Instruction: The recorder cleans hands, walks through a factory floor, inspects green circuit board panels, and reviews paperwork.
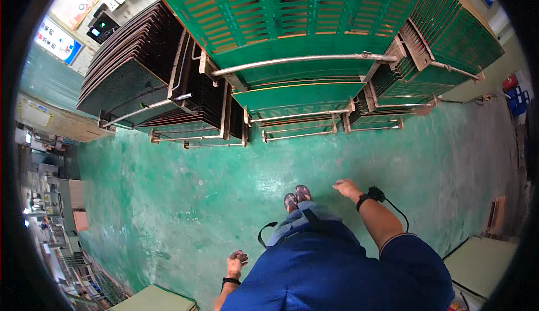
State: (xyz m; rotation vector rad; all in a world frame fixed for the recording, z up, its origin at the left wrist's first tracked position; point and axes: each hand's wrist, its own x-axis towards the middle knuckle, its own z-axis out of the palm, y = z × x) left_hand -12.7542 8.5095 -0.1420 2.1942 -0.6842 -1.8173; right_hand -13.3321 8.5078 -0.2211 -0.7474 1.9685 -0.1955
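Left hand [237, 259], right hand [347, 188] hung half-curled, seemingly empty | likely between handlings | next probably called for reaching upper-centre boards [314, 42]

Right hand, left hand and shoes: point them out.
Right hand [347, 188]: head view, middle of the hand.
Left hand [236, 262]: head view, middle of the hand.
Shoes [302, 192]: head view, top of the right one.

Green floor [168, 198] spreads beneath the right grip [346, 188]; blue bins [517, 102] sit well to its right, a sign [58, 41] far to its left.
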